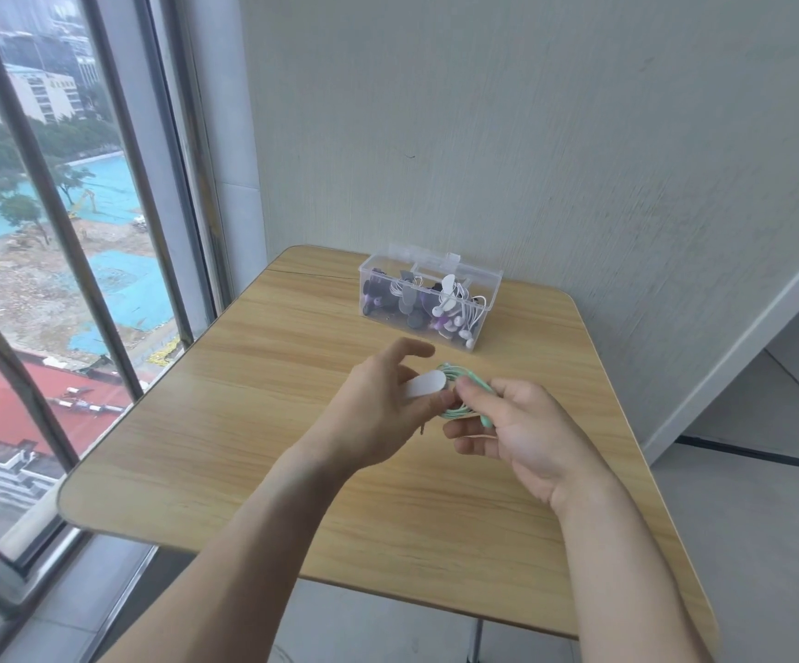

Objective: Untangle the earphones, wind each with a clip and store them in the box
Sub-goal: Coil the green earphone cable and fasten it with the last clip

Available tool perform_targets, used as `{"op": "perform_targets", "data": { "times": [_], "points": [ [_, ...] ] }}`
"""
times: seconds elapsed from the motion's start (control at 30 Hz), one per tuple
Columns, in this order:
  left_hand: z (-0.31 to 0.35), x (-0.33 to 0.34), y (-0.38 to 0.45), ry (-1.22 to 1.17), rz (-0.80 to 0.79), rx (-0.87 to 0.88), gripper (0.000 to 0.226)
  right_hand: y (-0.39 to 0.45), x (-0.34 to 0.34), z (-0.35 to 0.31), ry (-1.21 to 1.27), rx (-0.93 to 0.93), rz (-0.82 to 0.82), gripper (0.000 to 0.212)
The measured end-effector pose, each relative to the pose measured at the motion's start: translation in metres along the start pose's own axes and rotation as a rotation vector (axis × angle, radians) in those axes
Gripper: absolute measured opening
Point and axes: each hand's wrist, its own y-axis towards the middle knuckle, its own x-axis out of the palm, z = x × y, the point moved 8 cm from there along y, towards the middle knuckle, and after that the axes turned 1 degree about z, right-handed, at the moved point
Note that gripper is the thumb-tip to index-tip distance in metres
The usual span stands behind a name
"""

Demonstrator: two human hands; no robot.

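Above the middle of the wooden table [254, 413], my left hand [378, 413] holds a white oval clip [425, 385] between thumb and fingers. My right hand [512, 433] pinches a coil of mint-green earphones [459, 409] right beside the clip; part of the cord is hidden behind my fingers. A small plug end pokes out below my left hand. The clear plastic box [481, 327] stands open near the table's far edge, holding several wound earphones, white and dark, with clips.
A textured wall rises just behind the box. Large windows with metal frames [115, 232] run along the left of the table. To the right, the floor drops away beside a white slanted trim [742, 337].
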Motion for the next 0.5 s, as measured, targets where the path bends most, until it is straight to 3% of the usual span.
{"op": "perform_targets", "data": {
  "times": [0.17,0.3,0.5],
  "points": [
    [-0.002,0.018,-0.005,0.487,-0.134,-0.054,0.038,0.001,0.003,-0.003,-0.210,-0.080,0.056,0.023],
    [-0.013,0.022,-0.006,0.258,-0.234,-0.202,0.045,0.002,0.004,-0.006,-0.271,-0.120,0.095,0.021],
    [-0.007,0.008,-0.001,0.141,-0.092,-0.001,0.030,0.001,0.003,-0.021,-0.484,-0.331,0.156,0.006]
  ]
}}
